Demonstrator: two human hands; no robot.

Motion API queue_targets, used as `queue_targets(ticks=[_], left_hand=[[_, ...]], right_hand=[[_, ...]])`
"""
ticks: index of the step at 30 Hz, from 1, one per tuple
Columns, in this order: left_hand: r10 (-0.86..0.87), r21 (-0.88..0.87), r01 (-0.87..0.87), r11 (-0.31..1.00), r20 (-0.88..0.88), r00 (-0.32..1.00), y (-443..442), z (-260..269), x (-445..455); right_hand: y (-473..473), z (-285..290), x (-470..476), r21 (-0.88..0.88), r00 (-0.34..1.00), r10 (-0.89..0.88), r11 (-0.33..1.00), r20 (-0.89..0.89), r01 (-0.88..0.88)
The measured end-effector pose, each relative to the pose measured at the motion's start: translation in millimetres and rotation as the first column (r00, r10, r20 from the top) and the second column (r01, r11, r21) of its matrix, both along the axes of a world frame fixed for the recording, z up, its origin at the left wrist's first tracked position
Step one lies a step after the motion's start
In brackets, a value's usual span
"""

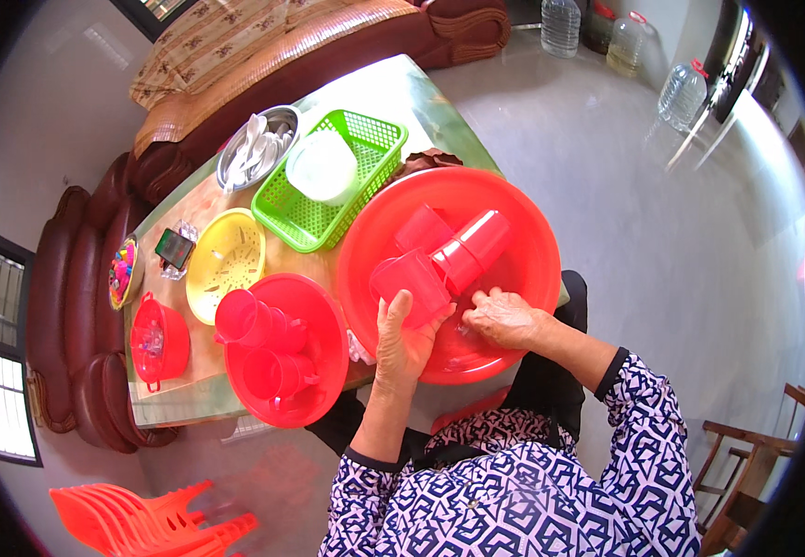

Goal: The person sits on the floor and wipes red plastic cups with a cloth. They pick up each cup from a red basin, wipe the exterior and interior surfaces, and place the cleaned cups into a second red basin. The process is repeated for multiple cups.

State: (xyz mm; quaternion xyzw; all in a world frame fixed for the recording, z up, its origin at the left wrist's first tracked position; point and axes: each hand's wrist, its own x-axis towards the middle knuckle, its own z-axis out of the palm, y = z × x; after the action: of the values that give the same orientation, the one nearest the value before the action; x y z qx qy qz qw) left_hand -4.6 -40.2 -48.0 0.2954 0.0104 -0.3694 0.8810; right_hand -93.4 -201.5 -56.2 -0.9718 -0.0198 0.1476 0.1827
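Note:
A large red plastic basin (538,292) stands before me with some water in the bottom. My left hand (402,348) grips a red plastic cup (413,282) tilted over the basin, thumb on one side and fingers on the other. Just right of that cup, my right hand (505,319) is low in the basin with its fingers curled at the water; whether they pinch anything is hidden. Nested red cups (477,244) lie on their side beyond the hands, beside another red cup (422,226). To the left, a smaller red basin (329,348) holds several red mugs (243,319).
On the table (200,407) are a green plastic basket (367,132) with white bowls (322,167), a metal bowl (223,170) of white spoons, a yellow colander (225,261), a phone (174,248) and a red pot-shaped container (176,341). Stacked red plastic chairs (131,519) stand lower left.

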Motion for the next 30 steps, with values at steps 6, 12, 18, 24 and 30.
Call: queue_targets(ticks=[6, 12, 18, 24, 30], left_hand=[[0.068, 0.096, -0.071, 0.993, 0.033, 0.997, -2.0, -15.7, 6.5], [0.210, -0.117, -0.198, 0.973, 0.112, 0.971, 0.3, -52.5, -8.0], [0.118, 0.068, -0.127, 0.990, 0.124, 0.985, -3.6, -25.7, -4.2], [0.003, 0.152, -0.022, 0.988, 0.129, 0.992, -8.4, -0.3, -8.6], [0.135, 0.094, -0.154, 0.984, 0.176, 0.975, -10.4, -19.9, -2.6]], right_hand=[[2.8, 59.3, -20.7, 0.589, 0.905, -0.318, 0.802, 0.282, 0.098], [47.1, 62.1, 4.7, 0.618, 0.612, -0.454, 0.783, 0.648, -0.073], [47.0, 49.2, 32.9, 0.617, 0.508, -0.545, 0.786, 0.667, 0.034], [27.2, 41.0, 46.0, 0.623, 0.445, -0.649, 0.748, 0.617, 0.227], [52.2, 41.8, 20.4, 0.522, 0.435, -0.499, 0.850, 0.749, 0.077]])
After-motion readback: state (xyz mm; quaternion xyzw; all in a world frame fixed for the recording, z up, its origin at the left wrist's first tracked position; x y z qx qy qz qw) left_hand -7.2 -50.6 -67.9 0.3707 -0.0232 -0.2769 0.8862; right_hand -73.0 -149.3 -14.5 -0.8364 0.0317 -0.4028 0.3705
